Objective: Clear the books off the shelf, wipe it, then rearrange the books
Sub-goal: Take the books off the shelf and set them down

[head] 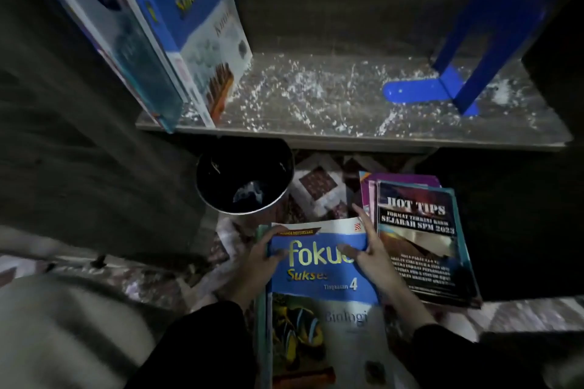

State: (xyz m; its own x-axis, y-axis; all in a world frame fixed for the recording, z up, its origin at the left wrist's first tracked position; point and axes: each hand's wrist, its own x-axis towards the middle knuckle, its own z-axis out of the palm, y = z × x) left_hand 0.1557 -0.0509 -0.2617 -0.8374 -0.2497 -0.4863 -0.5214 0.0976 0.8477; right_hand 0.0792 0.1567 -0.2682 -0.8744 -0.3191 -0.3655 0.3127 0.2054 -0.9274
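A blue and white "Fokus Sukses Biologi" book [325,303] lies on the floor in front of me. My left hand [256,262] grips its upper left edge, thumb on the cover. My right hand [369,256] rests on its upper right corner with the fingers spread. To the right lies a stack of books topped by a dark "Hot Tips" book [420,240]. Above, the grey shelf board [316,110] is strewn with white dust. Several books [177,35] still lean at its left end. A blue bookend [455,85] stands at its right.
A round black bin [243,177] stands on the patterned carpet [319,186] below the shelf's front edge, left of the floor books. The cabinet's dark side panel [79,104] rises on the left.
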